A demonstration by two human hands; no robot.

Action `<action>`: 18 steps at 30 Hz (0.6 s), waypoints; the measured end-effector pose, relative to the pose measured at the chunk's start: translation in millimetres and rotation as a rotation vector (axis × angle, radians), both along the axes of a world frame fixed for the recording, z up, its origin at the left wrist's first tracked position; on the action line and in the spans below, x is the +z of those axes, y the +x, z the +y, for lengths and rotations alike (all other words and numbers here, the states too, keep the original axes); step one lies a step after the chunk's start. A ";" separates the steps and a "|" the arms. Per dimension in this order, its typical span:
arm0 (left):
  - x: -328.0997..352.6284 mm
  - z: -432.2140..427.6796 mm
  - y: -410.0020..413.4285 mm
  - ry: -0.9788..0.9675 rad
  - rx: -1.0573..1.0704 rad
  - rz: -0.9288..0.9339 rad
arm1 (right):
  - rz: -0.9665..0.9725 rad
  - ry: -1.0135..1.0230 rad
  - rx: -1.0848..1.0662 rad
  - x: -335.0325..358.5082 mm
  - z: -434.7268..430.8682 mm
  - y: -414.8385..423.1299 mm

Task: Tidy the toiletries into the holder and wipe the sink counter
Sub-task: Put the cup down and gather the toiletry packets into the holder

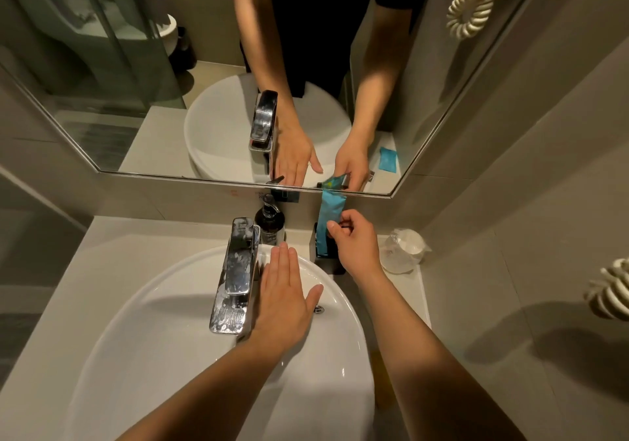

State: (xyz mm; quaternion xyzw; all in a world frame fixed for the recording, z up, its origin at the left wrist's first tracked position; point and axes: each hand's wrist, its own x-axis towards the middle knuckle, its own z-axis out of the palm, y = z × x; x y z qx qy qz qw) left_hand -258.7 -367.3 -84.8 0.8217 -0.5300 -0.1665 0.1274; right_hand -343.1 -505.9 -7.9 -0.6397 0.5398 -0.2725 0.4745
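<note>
While the left hand (284, 299) lies flat, fingers together, right hand (354, 245) fingers pinch the teal packet (331, 216) in the holder (335, 263).

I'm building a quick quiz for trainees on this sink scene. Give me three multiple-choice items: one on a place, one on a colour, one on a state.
1. Where does the dark pump bottle stand?
A. Inside the basin
B. Behind the faucet, by the mirror
C. In the holder

2. What colour is the packet that goes into the black holder?
A. Blue
B. Red
C. White

3. How is the left hand?
A. Closed around the faucet
B. Flat and open, over the basin
C. Gripping the packet

Answers: 1 B, it stands on the counter between faucet and mirror. 2 A, the packet is teal blue. 3 B, its fingers are stretched out; it is the right hand that pinches the packet.
</note>
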 end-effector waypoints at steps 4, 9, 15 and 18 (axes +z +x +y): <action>0.7 0.0 -0.4 0.009 0.001 -0.012 | -0.022 0.039 -0.019 -4.2 -3.8 0.3; 4.6 -0.7 -0.3 0.027 -0.001 -0.021 | -0.057 0.048 -0.051 -6.4 -0.4 -13.5; 11.5 -1.3 -1.3 0.036 -0.002 -0.019 | 0.008 0.078 -0.186 -20.0 19.2 -68.5; 10.8 -0.5 -0.3 0.033 -0.004 -0.032 | 0.170 0.091 -0.218 -32.7 34.3 -105.3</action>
